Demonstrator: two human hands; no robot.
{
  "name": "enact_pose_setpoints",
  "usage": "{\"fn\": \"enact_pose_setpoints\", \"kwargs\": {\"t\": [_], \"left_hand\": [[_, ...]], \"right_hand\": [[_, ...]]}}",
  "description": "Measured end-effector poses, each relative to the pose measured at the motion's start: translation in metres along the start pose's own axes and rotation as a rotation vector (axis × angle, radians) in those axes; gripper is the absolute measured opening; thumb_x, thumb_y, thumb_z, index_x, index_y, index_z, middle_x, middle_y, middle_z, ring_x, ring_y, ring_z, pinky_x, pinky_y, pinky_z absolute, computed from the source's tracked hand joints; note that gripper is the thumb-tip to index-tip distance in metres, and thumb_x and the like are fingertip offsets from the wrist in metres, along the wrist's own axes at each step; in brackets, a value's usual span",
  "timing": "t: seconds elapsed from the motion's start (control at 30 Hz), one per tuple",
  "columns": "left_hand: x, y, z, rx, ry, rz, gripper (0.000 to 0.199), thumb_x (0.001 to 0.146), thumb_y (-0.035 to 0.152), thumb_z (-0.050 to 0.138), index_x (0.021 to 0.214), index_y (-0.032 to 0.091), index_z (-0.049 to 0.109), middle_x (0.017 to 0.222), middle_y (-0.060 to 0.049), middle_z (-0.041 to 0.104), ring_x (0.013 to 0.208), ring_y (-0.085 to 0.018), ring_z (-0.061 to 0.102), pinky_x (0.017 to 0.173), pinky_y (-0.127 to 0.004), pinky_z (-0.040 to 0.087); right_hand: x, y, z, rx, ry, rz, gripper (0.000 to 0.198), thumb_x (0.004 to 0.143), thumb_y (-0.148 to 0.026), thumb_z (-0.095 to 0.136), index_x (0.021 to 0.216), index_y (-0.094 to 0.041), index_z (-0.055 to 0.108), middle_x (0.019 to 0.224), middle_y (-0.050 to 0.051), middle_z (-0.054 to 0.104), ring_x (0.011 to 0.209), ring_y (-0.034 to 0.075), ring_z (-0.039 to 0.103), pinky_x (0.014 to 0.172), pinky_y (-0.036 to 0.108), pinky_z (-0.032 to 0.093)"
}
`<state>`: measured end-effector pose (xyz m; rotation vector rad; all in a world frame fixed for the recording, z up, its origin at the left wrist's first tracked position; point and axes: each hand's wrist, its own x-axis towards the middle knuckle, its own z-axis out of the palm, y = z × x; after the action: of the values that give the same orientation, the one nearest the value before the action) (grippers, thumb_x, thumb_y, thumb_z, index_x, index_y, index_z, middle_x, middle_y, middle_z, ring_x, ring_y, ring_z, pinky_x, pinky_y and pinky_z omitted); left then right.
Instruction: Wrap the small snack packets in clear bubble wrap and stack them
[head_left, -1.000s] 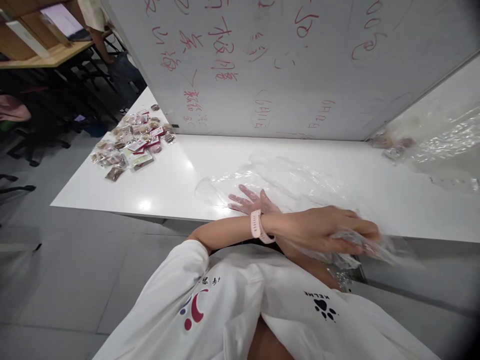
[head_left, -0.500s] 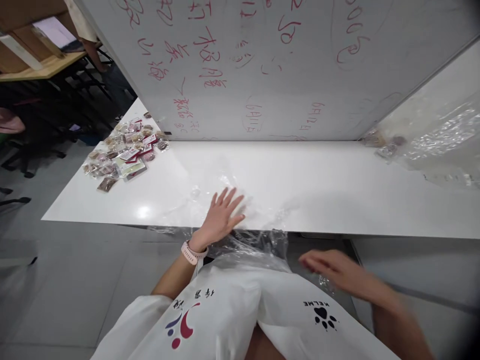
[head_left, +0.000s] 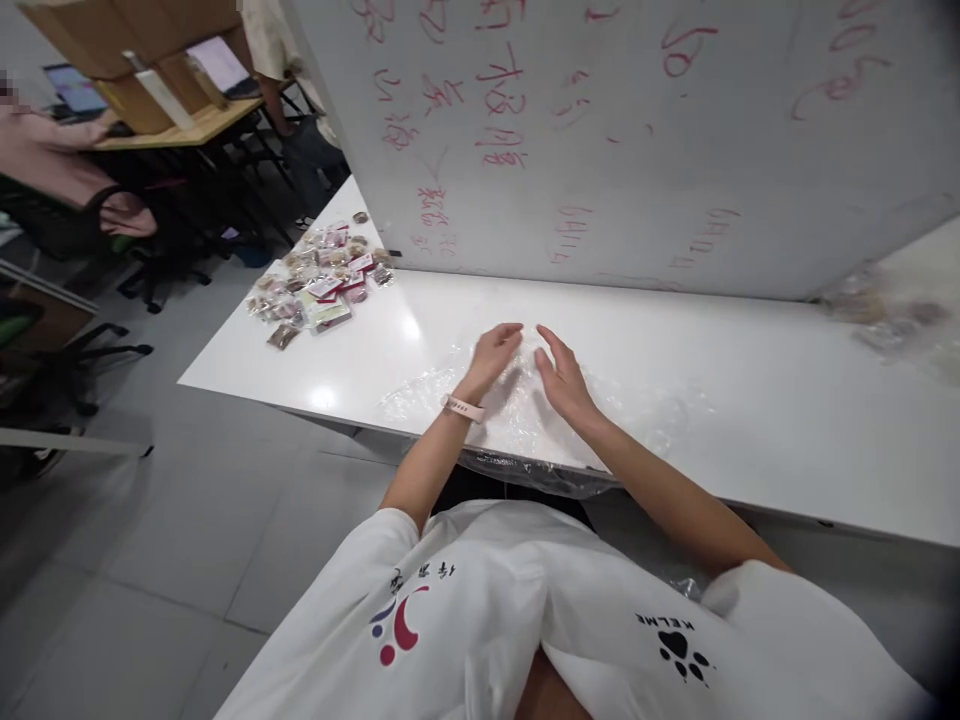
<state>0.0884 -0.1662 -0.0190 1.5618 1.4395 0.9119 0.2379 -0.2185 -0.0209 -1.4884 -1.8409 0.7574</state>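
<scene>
A thin clear plastic bag or sheet (head_left: 517,410) lies crumpled on the white table (head_left: 750,400), and part of it hangs over the front edge. Above its far part is my left hand (head_left: 495,357), fingers bent toward the right and slightly apart. Facing it across a small gap, my right hand (head_left: 564,382) has thumb and forefinger spread. I see nothing held in either hand, though the film is hard to make out near the fingertips.
A pile of small packaged items (head_left: 322,285) sits on the table's left end. A whiteboard (head_left: 637,150) with red writing stands along the back. More clear plastic (head_left: 892,310) lies at the far right. One person (head_left: 52,150) sits at a desk; another stands nearby.
My right hand has come up from below the table edge to the plastic. The left hand has gone from flat with spread fingers to a bent pose. The view has shifted left.
</scene>
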Motion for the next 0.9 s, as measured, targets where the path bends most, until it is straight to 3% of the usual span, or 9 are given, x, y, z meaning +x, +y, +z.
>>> {"fn": "enact_pose_setpoints", "kwargs": {"t": [0.07, 0.13, 0.2, 0.27, 0.37, 0.47, 0.63, 0.83, 0.9], "left_hand": [[0.006, -0.015, -0.053, 0.113, 0.157, 0.0, 0.038, 0.096, 0.031, 0.044, 0.127, 0.018, 0.062, 0.132, -0.011, 0.065, 0.122, -0.024, 0.059, 0.106, -0.041, 0.046], [0.01, -0.034, -0.106, 0.372, 0.374, -0.048, 0.038, 0.094, 0.027, 0.046, 0.127, 0.018, 0.062, 0.134, -0.01, 0.063, 0.128, -0.026, 0.053, 0.112, -0.043, 0.04], [0.013, -0.053, -0.154, 0.618, 0.563, -0.196, 0.042, 0.092, 0.023, 0.046, 0.131, 0.016, 0.058, 0.146, -0.012, 0.054, 0.139, -0.03, 0.041, 0.118, -0.048, 0.032], [0.015, -0.072, -0.193, 0.777, 0.67, -0.358, 0.052, 0.09, 0.025, 0.05, 0.141, 0.016, 0.05, 0.158, -0.016, 0.037, 0.147, -0.035, 0.028, 0.119, -0.056, 0.026], [0.023, -0.093, -0.239, 0.904, 0.679, -0.425, 0.074, 0.085, 0.029, 0.059, 0.153, 0.018, 0.032, 0.168, -0.017, 0.011, 0.153, -0.041, 0.007, 0.118, -0.064, 0.016], [0.042, -0.105, -0.274, 0.92, 0.532, -0.433, 0.092, 0.081, 0.037, 0.065, 0.158, 0.021, 0.018, 0.169, -0.017, 0.0, 0.154, -0.043, -0.003, 0.118, -0.066, 0.011], [0.074, -0.113, -0.293, 0.777, 0.394, -0.586, 0.101, 0.08, 0.06, 0.06, 0.159, 0.017, 0.015, 0.166, -0.024, 0.012, 0.151, -0.048, 0.011, 0.116, -0.067, 0.014], [0.053, -0.117, -0.269, 0.909, 0.371, -0.358, 0.071, 0.082, 0.029, 0.056, 0.151, 0.025, 0.039, 0.149, -0.015, 0.047, 0.139, -0.038, 0.037, 0.114, -0.057, 0.026], [0.042, -0.114, -0.267, 0.917, 0.337, -0.323, 0.062, 0.083, 0.03, 0.055, 0.144, 0.026, 0.047, 0.143, -0.014, 0.053, 0.135, -0.036, 0.04, 0.111, -0.054, 0.032]], "right_hand": [[-0.003, 0.038, 0.002, -0.222, -0.052, -0.052, 0.063, 0.102, -0.06, 0.014, 0.16, -0.037, 0.023, 0.162, 0.004, 0.035, 0.149, 0.032, 0.03, 0.118, 0.061, 0.029], [-0.004, 0.071, -0.008, -0.425, -0.148, -0.152, 0.062, 0.102, -0.059, 0.018, 0.158, -0.036, 0.03, 0.162, 0.002, 0.034, 0.151, 0.031, 0.028, 0.12, 0.059, 0.025], [0.003, 0.095, -0.023, -0.564, -0.203, -0.227, 0.059, 0.102, -0.057, 0.021, 0.156, -0.037, 0.034, 0.163, 0.0, 0.032, 0.152, 0.027, 0.026, 0.122, 0.055, 0.024], [0.015, 0.112, -0.039, -0.634, -0.223, -0.267, 0.058, 0.103, -0.055, 0.021, 0.156, -0.036, 0.035, 0.164, 0.0, 0.03, 0.152, 0.024, 0.025, 0.122, 0.052, 0.024], [0.033, 0.127, -0.053, -0.667, -0.238, -0.299, 0.058, 0.103, -0.054, 0.021, 0.155, -0.034, 0.037, 0.165, -0.001, 0.028, 0.153, 0.023, 0.023, 0.122, 0.05, 0.023], [0.041, 0.135, -0.056, -0.687, -0.236, -0.312, 0.058, 0.103, -0.053, 0.022, 0.155, -0.032, 0.037, 0.165, 0.0, 0.028, 0.153, 0.023, 0.023, 0.122, 0.05, 0.022], [0.039, 0.136, -0.053, -0.715, -0.207, -0.34, 0.056, 0.104, -0.051, 0.023, 0.155, -0.032, 0.039, 0.164, 0.001, 0.031, 0.152, 0.024, 0.025, 0.121, 0.05, 0.026], [0.039, 0.136, -0.053, -0.725, -0.175, -0.363, 0.055, 0.103, -0.051, 0.025, 0.154, -0.033, 0.04, 0.162, 0.002, 0.036, 0.151, 0.024, 0.029, 0.12, 0.05, 0.028], [0.04, 0.138, -0.052, -0.725, -0.168, -0.369, 0.055, 0.102, -0.052, 0.026, 0.154, -0.035, 0.038, 0.161, 0.001, 0.037, 0.15, 0.024, 0.031, 0.119, 0.05, 0.029]]}}
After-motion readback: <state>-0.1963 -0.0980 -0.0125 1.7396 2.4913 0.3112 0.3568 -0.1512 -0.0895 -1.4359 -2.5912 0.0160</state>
